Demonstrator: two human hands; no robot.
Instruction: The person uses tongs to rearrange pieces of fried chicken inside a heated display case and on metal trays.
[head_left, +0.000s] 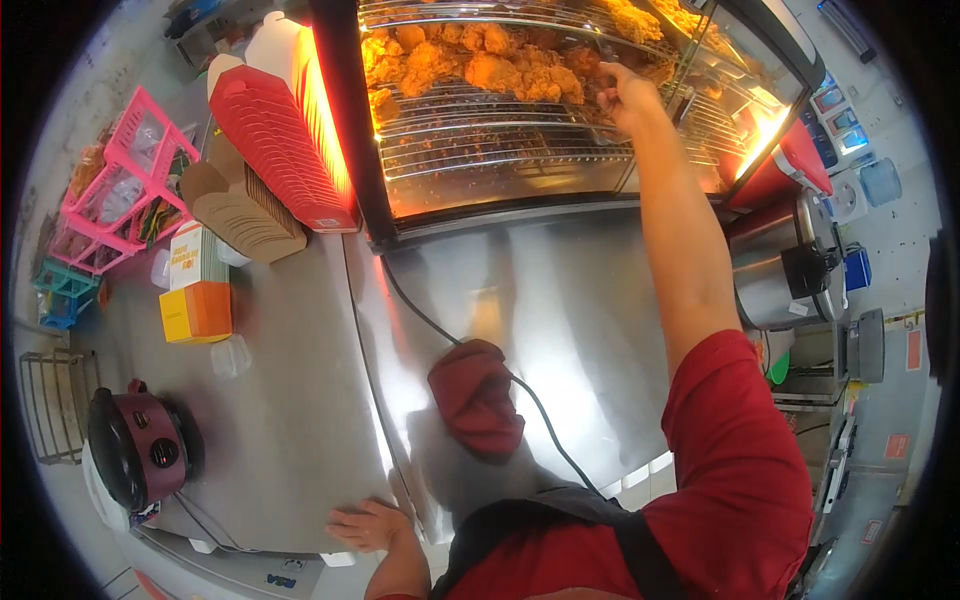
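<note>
My right hand reaches up to the lit glass food warmer, by the right end of a row of fried chicken pieces. Its fingers are curled, and what lies between them is hard to make out. The chicken sits on a wire rack over a crumb-strewn tray. My left hand rests flat near the front edge of the stainless steel table, fingers apart and holding nothing. A crumpled dark red cloth lies on the steel in front of me, over a black cable.
Nested red cartons and brown cardboard boxes stand left of the warmer. Farther left are a pink plastic basket, an orange-yellow box and a purple cooker. A large steel rice cooker is at right.
</note>
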